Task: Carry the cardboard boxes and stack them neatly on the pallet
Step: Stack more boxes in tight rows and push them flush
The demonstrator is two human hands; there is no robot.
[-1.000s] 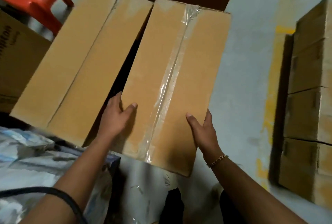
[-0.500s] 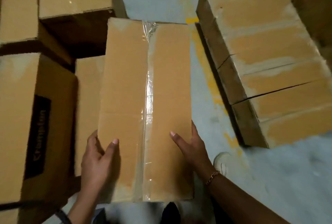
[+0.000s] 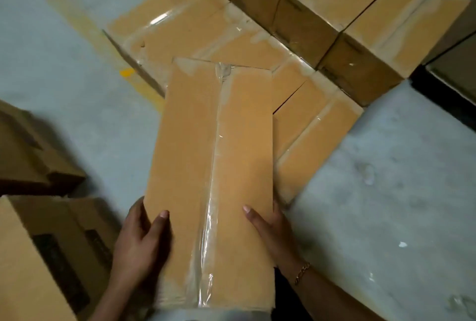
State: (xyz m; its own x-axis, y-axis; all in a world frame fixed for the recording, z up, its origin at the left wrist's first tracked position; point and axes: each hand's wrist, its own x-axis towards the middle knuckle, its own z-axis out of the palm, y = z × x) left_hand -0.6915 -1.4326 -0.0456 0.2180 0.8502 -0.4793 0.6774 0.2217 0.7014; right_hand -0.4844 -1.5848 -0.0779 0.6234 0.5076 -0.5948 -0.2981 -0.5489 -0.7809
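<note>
Got the box clamped by its near sides: left hand and right hand curled round the edges, thumbs on top for control. Box is airborne, far end over the stack, ready to line up.

Held box sitting centre, left hand and right hand flanking its near end. Stacked boxes lying ahead-right on the floor; more boxes sitting near-left.
</note>
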